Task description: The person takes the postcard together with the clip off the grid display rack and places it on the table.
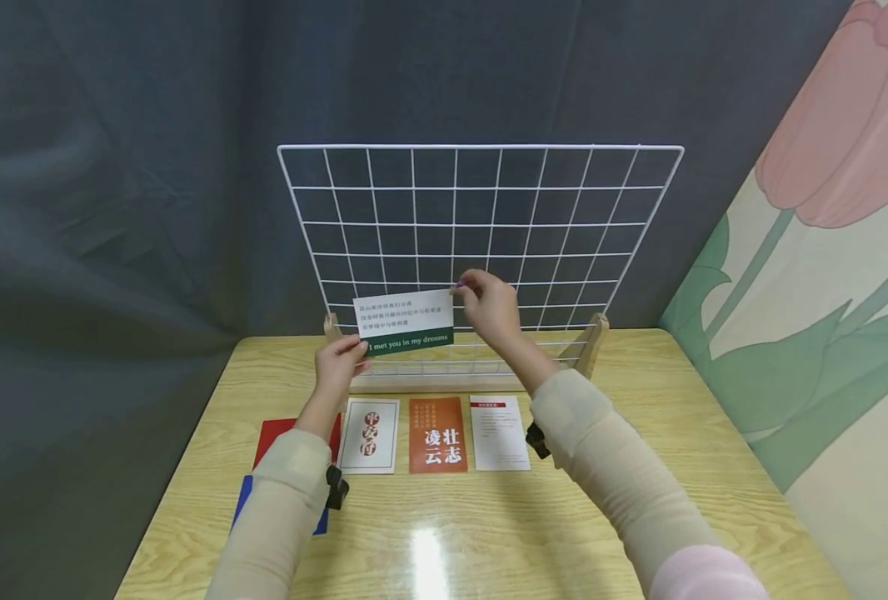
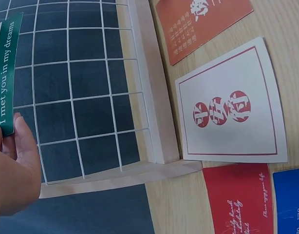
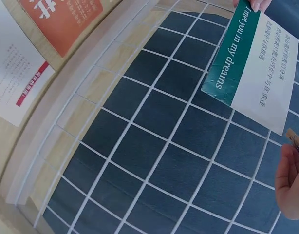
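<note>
My left hand pinches the lower left corner of a white postcard with a green strip that reads "I met you in my dreams". It is held up in front of a white wire grid rack, tilted slightly. At the card's upper right corner, my right hand pinches a small wooden clothespin. In the right wrist view the clothespin's tip is right at the card's corner, with the grid's wires behind. In the left wrist view, thumb and fingers grip the card's green end.
On the table before the rack's wooden base lie a white card with red characters, an orange card and a white card with a red header. Red and blue cards lie left, partly behind my left arm.
</note>
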{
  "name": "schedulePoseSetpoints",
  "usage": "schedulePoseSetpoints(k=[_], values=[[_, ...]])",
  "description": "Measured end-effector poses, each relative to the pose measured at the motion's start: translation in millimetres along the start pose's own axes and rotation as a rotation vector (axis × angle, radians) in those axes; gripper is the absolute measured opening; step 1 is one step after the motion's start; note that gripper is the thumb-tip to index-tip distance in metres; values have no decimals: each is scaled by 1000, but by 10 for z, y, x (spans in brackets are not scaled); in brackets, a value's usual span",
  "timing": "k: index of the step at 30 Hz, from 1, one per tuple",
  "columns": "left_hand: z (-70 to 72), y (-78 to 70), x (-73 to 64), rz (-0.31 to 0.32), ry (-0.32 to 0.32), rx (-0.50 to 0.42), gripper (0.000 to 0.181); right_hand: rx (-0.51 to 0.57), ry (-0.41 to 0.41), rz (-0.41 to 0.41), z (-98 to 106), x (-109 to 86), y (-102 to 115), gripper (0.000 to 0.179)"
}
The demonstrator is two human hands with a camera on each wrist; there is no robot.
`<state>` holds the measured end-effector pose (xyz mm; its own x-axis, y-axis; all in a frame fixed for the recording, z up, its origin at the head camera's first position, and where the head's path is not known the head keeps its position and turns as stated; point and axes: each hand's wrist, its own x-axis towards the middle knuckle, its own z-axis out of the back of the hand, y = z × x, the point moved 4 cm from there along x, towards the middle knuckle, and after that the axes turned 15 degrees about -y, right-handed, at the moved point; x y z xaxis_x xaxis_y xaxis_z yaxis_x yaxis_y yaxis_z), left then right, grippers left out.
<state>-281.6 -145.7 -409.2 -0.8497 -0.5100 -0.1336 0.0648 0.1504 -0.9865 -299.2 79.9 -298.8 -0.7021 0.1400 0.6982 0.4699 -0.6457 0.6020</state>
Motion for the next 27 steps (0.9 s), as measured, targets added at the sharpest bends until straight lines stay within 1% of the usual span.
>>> schedulePoseSetpoints(k=[4,5,7,8,10,11,12,14,15,19,21,23,24,27], values=[[-5,61,18,0,-7,13,27,14,-2,-26,33,-48,-56,10],[-11,206,141,-21,14,-31,26,20,0,-31,40,-60,-67,10],[-18,233,145,-14,9,-12,26,30,-1,-48,55,-82,-95,10],[-32,461,343,-19,29,-41,25,39,-5,-51,65,-93,-109,10],[-35,494,356,-12,33,-41,26,51,-17,-56,81,-114,-141,10],[-33,503,351,-7,38,-47,26,57,-24,-60,87,-127,-160,11],[-27,384,231,20,20,1,28,60,-30,-63,93,-141,-180,11],[-17,396,215,35,31,-13,28,70,-42,-69,99,-172,-219,10],[1,183,8,51,16,14,30,78,-44,-77,100,-189,-237,10],[28,161,-54,69,15,16,30,97,-57,-87,114,-255,-286,10],[28,186,-47,55,7,17,29,103,-72,-78,125,-278,-301,10],[23,272,11,46,5,11,29,102,-88,-69,135,-297,-319,9],[17,294,24,35,26,-19,27,99,-95,-65,143,-306,-326,9],[26,664,295,-10,80,-103,24,95,-104,-66,159,-340,-359,9]])
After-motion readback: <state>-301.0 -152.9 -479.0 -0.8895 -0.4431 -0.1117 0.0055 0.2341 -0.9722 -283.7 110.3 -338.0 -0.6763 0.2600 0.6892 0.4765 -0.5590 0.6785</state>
